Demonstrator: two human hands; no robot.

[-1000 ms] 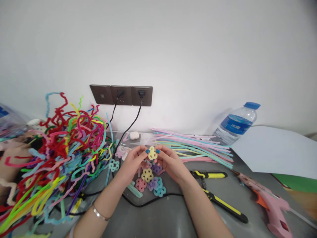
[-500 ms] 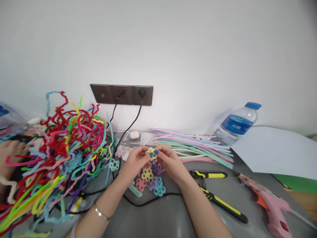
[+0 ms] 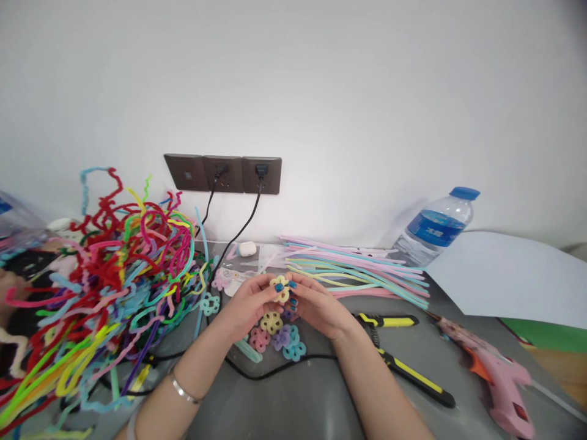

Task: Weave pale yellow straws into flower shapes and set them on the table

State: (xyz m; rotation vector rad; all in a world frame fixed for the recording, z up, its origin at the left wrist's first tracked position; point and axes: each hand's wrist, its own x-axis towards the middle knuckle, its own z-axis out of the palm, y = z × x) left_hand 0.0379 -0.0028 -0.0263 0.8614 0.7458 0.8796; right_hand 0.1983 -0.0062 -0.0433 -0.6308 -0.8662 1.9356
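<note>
A pale yellow pipe-cleaner flower (image 3: 280, 289) with looped petals is held up between both hands. My left hand (image 3: 252, 302) pinches it from the left, thumb on its front. My right hand (image 3: 316, 304) has its fingertips closed on its right side. Just below, on the table, lie several finished-looking flowers: another yellow flower (image 3: 271, 322), a pink flower (image 3: 259, 340), a purple flower (image 3: 281, 337) and a blue flower (image 3: 294, 343). A mint flower (image 3: 210, 304) lies to the left. Short mint pipe-cleaner pieces (image 3: 249, 349) sit beside the pink flower.
A tangled heap of coloured pipe cleaners (image 3: 123, 275) fills the left, with another person's hand (image 3: 10, 293) beyond it. Straight pastel pipe cleaners (image 3: 358, 269), yellow-black pliers (image 3: 403, 360), a pink glue gun (image 3: 495, 379), a water bottle (image 3: 435, 226) and white paper (image 3: 509, 275) are at right. A black cable (image 3: 261, 377) crosses the table.
The yellow flower has turned and tilted slightly between my fingers, and my right fingers have shifted at its side. At far left, the other person's hand has drawn back toward the edge.
</note>
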